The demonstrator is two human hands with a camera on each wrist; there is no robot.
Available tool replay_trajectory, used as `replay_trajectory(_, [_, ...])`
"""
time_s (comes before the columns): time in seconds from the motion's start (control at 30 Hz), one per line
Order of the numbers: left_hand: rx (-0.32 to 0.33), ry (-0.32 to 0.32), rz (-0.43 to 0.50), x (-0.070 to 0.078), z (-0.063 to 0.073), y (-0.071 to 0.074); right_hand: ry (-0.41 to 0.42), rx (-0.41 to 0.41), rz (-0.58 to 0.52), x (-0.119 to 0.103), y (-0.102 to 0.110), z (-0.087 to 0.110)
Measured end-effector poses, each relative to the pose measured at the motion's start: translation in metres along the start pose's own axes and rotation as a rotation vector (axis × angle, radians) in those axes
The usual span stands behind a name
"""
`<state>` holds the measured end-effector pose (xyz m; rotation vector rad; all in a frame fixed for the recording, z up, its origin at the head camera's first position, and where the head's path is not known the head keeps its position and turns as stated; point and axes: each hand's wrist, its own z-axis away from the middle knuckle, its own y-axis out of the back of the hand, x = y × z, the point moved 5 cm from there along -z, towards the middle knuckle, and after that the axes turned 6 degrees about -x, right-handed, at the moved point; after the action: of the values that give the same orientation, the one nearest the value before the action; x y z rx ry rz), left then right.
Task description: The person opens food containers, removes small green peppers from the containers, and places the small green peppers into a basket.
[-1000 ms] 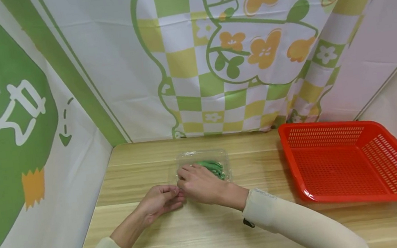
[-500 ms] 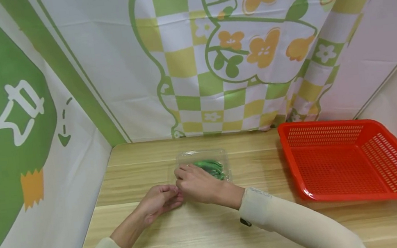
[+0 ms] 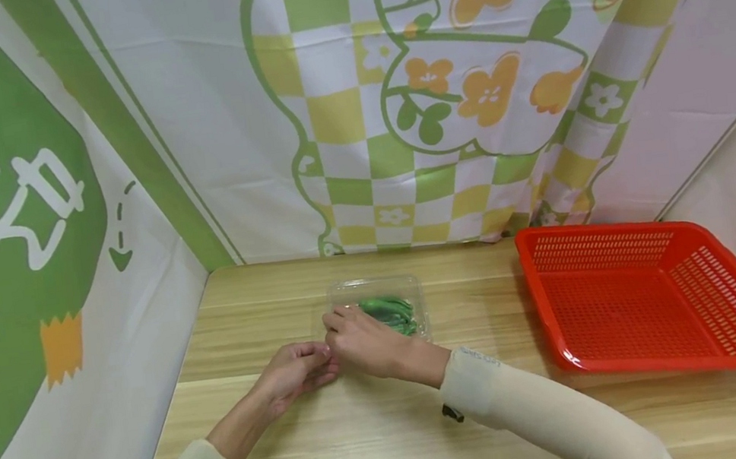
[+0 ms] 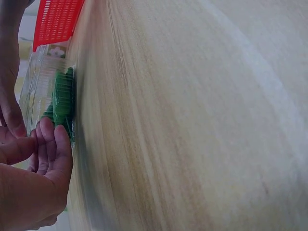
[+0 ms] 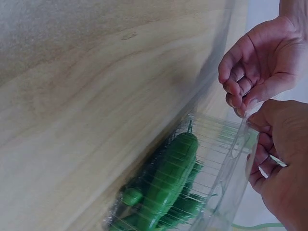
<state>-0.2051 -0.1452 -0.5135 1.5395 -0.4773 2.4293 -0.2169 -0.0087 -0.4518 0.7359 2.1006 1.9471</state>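
Observation:
A clear plastic clamshell box (image 3: 409, 279) stands on the table with several long green peppers (image 5: 171, 175) inside. In the head view my right hand (image 3: 371, 342) reaches over its near left part and covers that side. My left hand (image 3: 297, 372) meets it at the near left corner. The right wrist view shows the left thumb and fingertips pinching the box's corner edge, right beside the right hand's thumb and finger, which pinch the same rim. The peppers' stems show through the ribbed plastic wall.
A red plastic basket (image 3: 553, 337) with slotted walls stands at the right of the wooden table (image 3: 264, 284). A printed curtain (image 3: 352, 208) hangs along the table's back edge, and cloth walls close in both sides.
My right hand and forearm have shifted slightly left along the box edge, showing a little more of the peppers. The left hand stays nearly in place.

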Motion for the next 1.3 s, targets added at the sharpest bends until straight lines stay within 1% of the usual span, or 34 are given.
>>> replay_trajectory(0.13, [0.008,-0.015,0.015,-0.001,-0.001,0.000,0.004,0.039,-0.102,0.004,-0.006,0.001])
replay_trajectory(0.23, [0.006,-0.024,0.018,0.000,-0.001,-0.001,0.008,0.085,-0.202,0.007,-0.009,0.002])
replay_trajectory(0.33, [0.002,-0.029,0.020,0.000,-0.001,-0.001,0.013,0.132,-0.279,0.009,-0.012,0.004])
replay_trajectory(0.53, [0.002,-0.029,0.034,-0.001,-0.001,-0.001,0.002,0.206,-0.367,0.013,-0.014,0.005])
replay_trajectory(0.67, [0.008,-0.019,0.053,-0.003,-0.001,0.001,0.004,0.242,-0.403,0.014,-0.012,0.005])
replay_trajectory(0.77, [0.016,-0.010,0.062,-0.004,0.000,0.001,0.011,0.245,-0.407,0.014,-0.011,0.005])
replay_trajectory(0.93, [0.014,-0.002,0.051,-0.003,0.000,0.001,0.004,0.237,-0.402,0.014,-0.010,0.006])
replay_trajectory(1.3, [0.004,0.012,0.036,-0.002,0.000,0.001,0.042,0.258,-0.272,0.011,-0.004,0.011])
